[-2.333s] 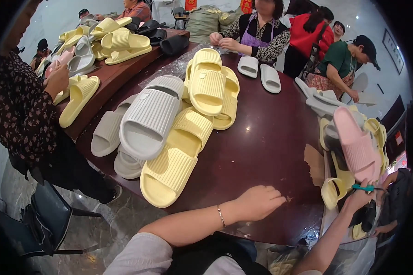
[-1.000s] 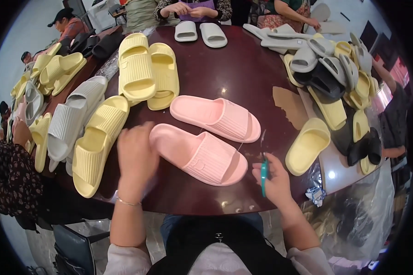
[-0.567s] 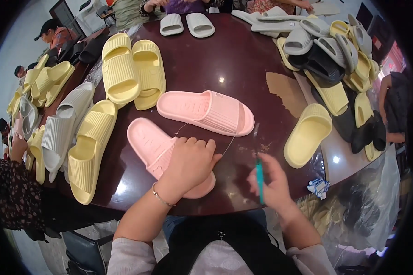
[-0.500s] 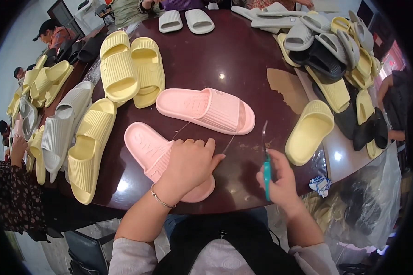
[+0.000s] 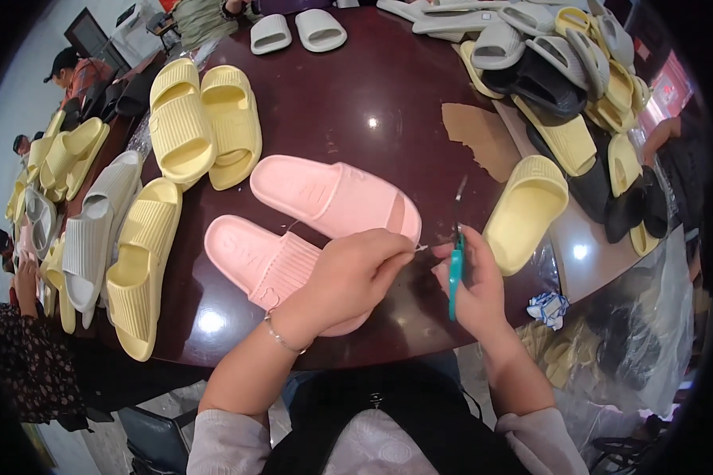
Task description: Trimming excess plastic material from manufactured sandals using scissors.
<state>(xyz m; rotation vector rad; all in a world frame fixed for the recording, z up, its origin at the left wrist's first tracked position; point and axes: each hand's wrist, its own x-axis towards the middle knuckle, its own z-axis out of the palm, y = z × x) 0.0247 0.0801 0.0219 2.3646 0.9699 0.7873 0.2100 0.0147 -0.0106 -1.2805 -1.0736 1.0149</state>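
Note:
Two pink slippers (image 5: 293, 188) lie side by side on the table in front of me, the nearer one (image 5: 245, 257) partly covered by my left hand and forearm. My left hand (image 5: 348, 273) is closed in a pinch over the slippers' toe ends. From its fingertips sticks the pale end of a thin cord (image 5: 421, 248). Another stretch of thin dark line shows between the slippers. To the right, my right hand (image 5: 479, 289) is wrapped round small teal-handled scissors (image 5: 455, 277), blade pointing away from me. Its fingertips are close to the cord's end.
Yellow slippers (image 5: 184, 127) and a grey slipper (image 5: 103, 229) line the left side. A single yellow slipper (image 5: 527, 214) lies right of my right hand, near crumpled paper (image 5: 548, 309). Mixed slippers are piled far right by torn cardboard (image 5: 479, 138). Other people sit around the dark table (image 5: 356, 87).
My left hand has moved right and up, bringing the cord's end close to my right hand. The far pink slipper now lies slightly turned, its toe nearer me. The whole view has shifted slightly.

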